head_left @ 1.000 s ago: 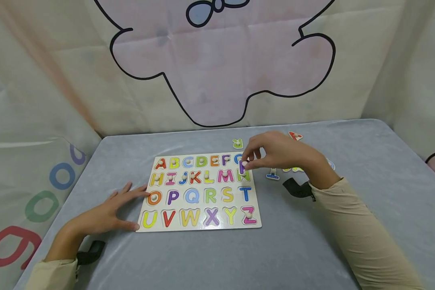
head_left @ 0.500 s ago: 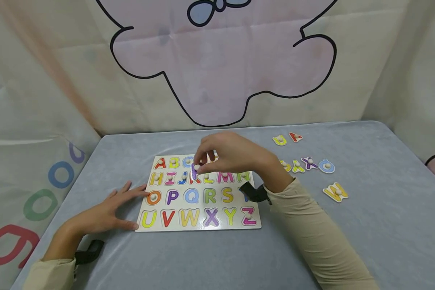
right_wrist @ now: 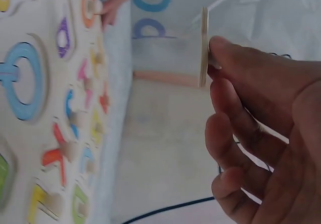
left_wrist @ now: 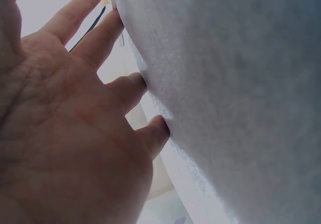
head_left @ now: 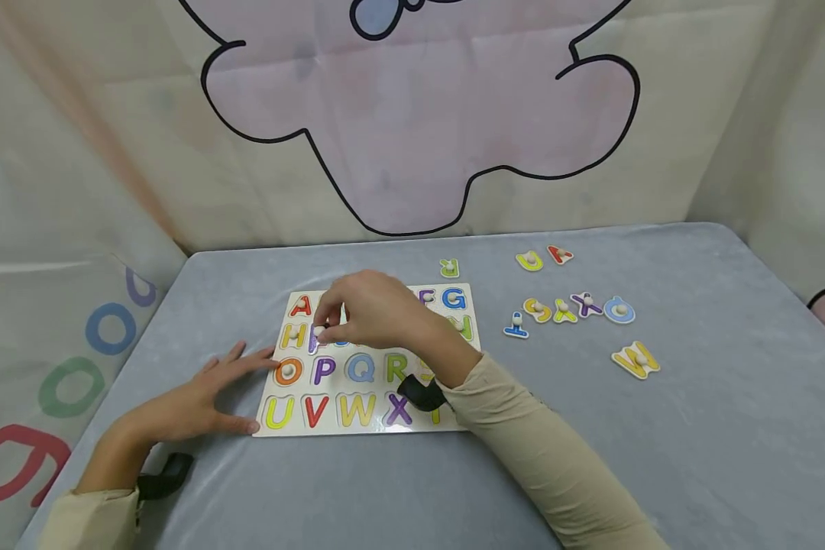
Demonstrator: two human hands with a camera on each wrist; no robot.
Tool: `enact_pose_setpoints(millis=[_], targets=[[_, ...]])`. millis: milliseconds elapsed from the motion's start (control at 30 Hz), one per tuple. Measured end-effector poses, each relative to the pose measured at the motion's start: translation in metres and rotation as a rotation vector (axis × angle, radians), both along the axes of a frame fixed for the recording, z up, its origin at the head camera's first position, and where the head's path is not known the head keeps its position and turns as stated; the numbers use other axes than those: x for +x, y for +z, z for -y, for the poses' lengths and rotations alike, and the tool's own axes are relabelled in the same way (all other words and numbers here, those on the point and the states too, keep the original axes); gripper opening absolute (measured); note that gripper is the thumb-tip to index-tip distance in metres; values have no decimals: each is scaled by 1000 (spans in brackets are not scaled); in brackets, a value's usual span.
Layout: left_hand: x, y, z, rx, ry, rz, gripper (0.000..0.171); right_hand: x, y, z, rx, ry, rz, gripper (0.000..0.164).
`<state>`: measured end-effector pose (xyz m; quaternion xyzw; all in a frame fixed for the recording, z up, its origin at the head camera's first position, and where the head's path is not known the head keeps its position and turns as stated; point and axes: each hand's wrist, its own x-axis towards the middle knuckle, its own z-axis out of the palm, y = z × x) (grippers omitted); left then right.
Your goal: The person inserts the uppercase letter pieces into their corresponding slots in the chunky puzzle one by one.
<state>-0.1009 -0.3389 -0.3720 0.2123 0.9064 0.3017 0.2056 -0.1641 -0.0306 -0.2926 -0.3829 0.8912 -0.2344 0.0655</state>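
Head view, item list. Alphabet board (head_left: 380, 369), white, on grey cloth (head_left: 412, 496); legible letters: A, F, G, H, O, P, Q, R, U, V, W, X. Purple letter piece (head_left: 312, 341), its letter partly hidden: knob pinched by the right hand (head_left: 371, 309), over the board, ten o'clock from its centre. Left hand (head_left: 195, 405): fingers spread, touching the board's edge between eight and nine. Right sleeve (head_left: 543, 451): covers the board's four-o'clock corner. Loose letters: R (head_left: 450, 269), one-thirty; U (head_left: 529, 263), two; W (head_left: 636, 360), three.
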Motion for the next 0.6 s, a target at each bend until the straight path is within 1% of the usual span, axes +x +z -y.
enact_pose_setpoints(millis=[100,200,300,467,600], targets=[[-1,0,0,6,-4,-1,80,0,-11,8,37,-44,18,12],[-2,-1,0,13,-7,5,80,0,-21,16,96,-79,57,10],[-1,-2,0,17,-7,9,80,2,-29,24,164,-104,76,9],[-1,-1,0,16,-2,13,80,4,-37,32,222,-116,78,8],[-1,1,0,9,3,14,81,4,-41,33,244,-102,75,10]])
